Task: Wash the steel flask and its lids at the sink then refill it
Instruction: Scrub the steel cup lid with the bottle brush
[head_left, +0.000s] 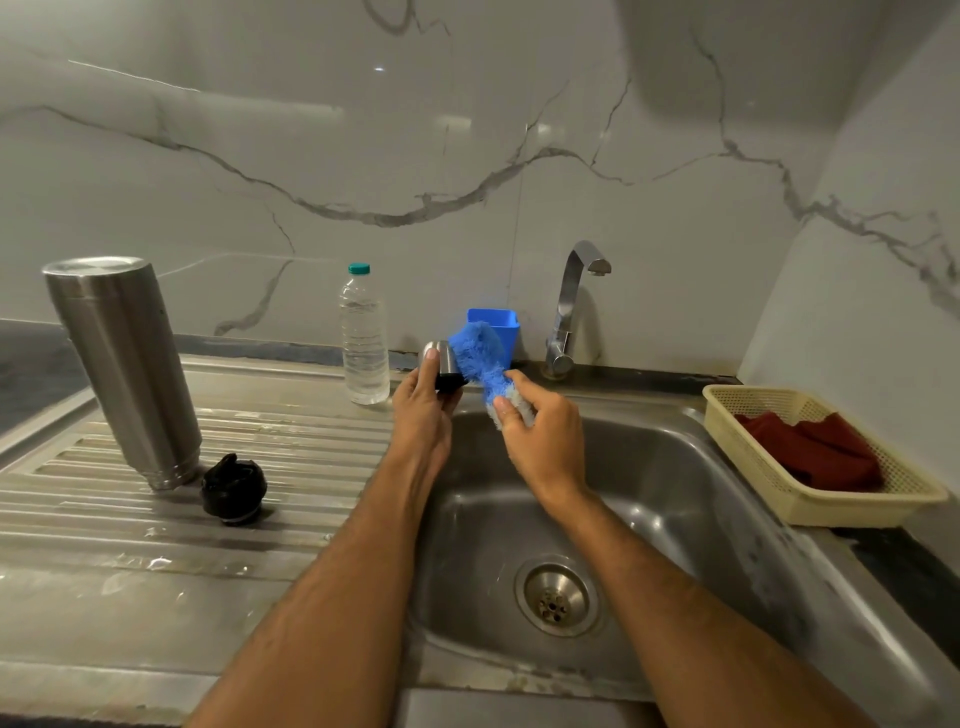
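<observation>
The steel flask (124, 364) stands upside down on the ribbed drainboard at the left. A black inner lid (235, 488) lies beside its base. My left hand (423, 410) grips a small steel cup lid (443, 359) with a black inside, held over the sink's back-left corner. My right hand (540, 431) holds a fluffy blue scrubber (480, 358), and its fibres press against the cup lid.
A sealed plastic water bottle (363, 343) stands on the counter behind my left hand. A blue holder (496, 325) and the tap (571, 306) sit at the back of the steel sink (675, 467). A cream basket (769, 410) with a red cloth stands at the right.
</observation>
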